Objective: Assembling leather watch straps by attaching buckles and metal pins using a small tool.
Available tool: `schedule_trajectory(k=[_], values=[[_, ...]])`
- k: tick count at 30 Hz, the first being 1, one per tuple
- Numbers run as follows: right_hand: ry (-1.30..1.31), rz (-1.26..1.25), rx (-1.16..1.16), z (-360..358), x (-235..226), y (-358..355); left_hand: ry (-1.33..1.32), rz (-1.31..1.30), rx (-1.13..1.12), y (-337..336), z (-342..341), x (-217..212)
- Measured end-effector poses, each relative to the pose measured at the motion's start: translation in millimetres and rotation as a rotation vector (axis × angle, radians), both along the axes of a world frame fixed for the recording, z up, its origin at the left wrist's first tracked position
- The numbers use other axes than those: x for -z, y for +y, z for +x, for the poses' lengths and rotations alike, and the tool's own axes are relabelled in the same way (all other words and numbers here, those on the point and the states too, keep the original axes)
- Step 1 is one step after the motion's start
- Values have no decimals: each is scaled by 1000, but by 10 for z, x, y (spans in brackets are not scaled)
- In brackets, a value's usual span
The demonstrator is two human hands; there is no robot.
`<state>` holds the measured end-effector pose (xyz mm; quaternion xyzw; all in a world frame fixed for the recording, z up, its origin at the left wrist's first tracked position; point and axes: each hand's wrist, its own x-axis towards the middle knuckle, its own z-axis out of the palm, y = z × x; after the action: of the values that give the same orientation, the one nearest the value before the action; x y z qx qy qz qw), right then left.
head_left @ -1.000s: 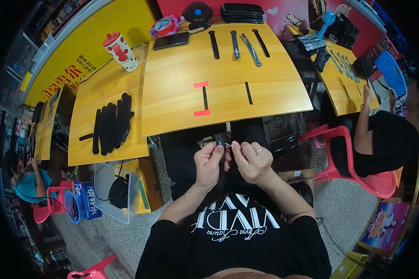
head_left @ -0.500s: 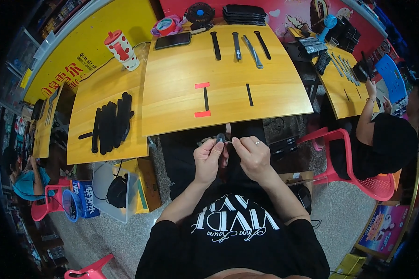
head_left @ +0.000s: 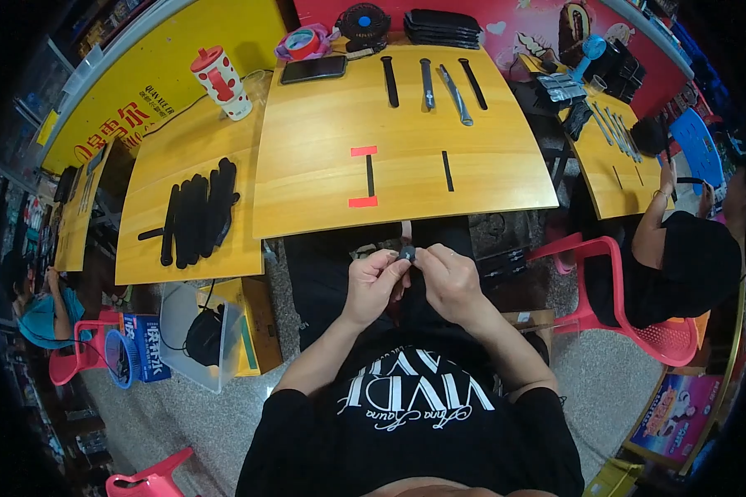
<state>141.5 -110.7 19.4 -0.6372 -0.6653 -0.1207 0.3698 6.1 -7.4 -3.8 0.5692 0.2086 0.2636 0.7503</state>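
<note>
where hands (head_left: 410, 277) meet, small dark piece (head_left: 406, 253), pinched

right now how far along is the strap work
Done, by the look of it: one black strap lies between the red tape marks, another beside it. In hand: left hand and right hand pinch a small dark piece. Apparently left: the pile of black straps.
</note>
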Motion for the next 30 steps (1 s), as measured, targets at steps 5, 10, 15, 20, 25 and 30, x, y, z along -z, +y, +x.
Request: schedule_trajectory(k=[5, 10, 15, 20, 25, 30], values=[[-397, -55, -7, 77, -95, -45, 172, -270, 316, 241, -74, -85], [-417, -80, -6, 100, -92, -40, 256, -257, 342, 264, -62, -183], [-44, -42, 111, -56, 64, 26, 132, -108, 82, 112, -35, -163], [168, 6, 168, -151, 100, 156, 130, -62, 39, 85, -8, -117], [158, 132, 184, -94, 138, 178, 106, 51, -11, 4, -90, -206], [576, 290, 487, 729, -313, -149, 187, -87, -22, 26, -249, -27]])
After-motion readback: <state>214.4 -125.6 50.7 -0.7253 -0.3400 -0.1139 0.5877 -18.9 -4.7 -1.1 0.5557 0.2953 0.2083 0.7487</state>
